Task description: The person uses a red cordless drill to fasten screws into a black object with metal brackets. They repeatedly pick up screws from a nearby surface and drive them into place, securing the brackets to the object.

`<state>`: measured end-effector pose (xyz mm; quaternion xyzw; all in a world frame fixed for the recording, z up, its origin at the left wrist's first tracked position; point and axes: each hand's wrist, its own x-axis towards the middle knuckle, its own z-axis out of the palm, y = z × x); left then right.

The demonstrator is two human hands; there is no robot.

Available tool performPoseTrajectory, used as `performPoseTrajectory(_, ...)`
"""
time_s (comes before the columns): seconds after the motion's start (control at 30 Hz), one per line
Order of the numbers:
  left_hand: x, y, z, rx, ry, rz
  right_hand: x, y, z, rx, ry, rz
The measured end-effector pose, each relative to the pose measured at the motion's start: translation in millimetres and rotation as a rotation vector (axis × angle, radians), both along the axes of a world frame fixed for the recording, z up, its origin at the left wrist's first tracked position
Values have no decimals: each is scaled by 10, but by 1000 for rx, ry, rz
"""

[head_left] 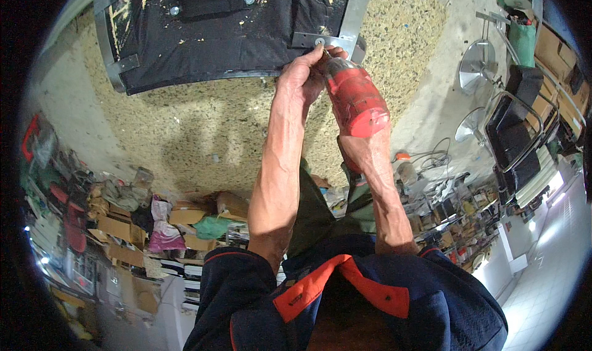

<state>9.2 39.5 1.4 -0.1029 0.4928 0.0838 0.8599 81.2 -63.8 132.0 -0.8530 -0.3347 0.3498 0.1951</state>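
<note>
A red, worn power drill (356, 98) points away from me, its front end at the corner of a black fabric-covered panel (203, 49). My right hand (361, 146) is closed round the drill's grip, which the drill body mostly hides. At the drill's tip, my left hand (302, 73) has its thumb and fingers pinched together. What they hold is too small or hidden to make out. Just beyond the fingertips, a round metal piece (319, 41) sits on a flat metal bracket (302, 40). The bracket joins a metal side strip (354, 18) of the panel.
Under the panel lies a speckled tan surface (203, 135). Round metal bases (478, 64) and a black-seated chair (518, 123) stand to the right. Cardboard boxes (120, 231) and a green bag (211, 226) lie at lower left. A cable (435, 157) and assorted clutter lie right of my legs.
</note>
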Motion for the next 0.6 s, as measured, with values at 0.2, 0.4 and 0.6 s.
performPoseTrajectory(0.2,-17,-8,-32,4,-35,11,35,37,26,-18,-33,28)
performPoseTrajectory(0.4,8,-5,-67,-38,-21,61,87,46,20,-83,-16,80)
performPoseTrajectory(0.6,20,-7,-64,-17,-42,88,143,-6,-33,-73,-6,72)
